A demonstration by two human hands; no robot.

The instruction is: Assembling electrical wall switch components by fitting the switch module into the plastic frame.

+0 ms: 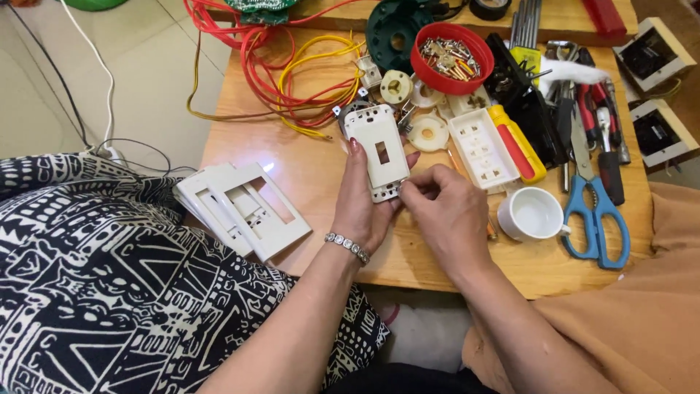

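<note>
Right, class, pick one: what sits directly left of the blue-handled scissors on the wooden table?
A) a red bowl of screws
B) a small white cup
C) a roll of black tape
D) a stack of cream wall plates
B: the small white cup stands just left of the blue-handled scissors on the wooden table, near the right hand.

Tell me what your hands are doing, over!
Left hand holds white switch plate. Right hand fingers pinch its bottom edge. White cup beside right hand.
</note>
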